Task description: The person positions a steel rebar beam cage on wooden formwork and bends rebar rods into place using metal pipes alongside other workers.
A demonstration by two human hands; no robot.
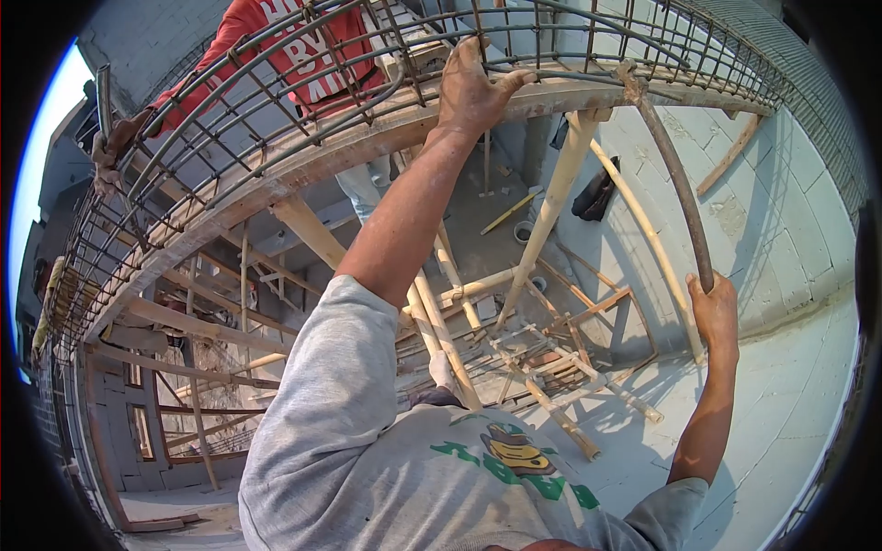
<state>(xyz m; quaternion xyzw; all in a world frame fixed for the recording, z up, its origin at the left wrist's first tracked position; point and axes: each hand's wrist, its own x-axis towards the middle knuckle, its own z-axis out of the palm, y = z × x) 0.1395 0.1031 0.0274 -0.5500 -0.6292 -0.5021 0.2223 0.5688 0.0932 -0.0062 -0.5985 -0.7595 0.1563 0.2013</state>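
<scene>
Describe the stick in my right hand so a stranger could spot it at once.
Find the curved steel cage spanning the top, then your right hand below its right part. The stick rises from that hand toward the cage's lower edge. Unlike the pale poles nearby, it is dark brown with a lumpy top.

Tool (675, 179): long, brown, slim handle, slanting, looks bowed; rough far end against or near the cage (261, 143). Cage: dark bars, open grid, along curved timber beam (367, 141).
</scene>
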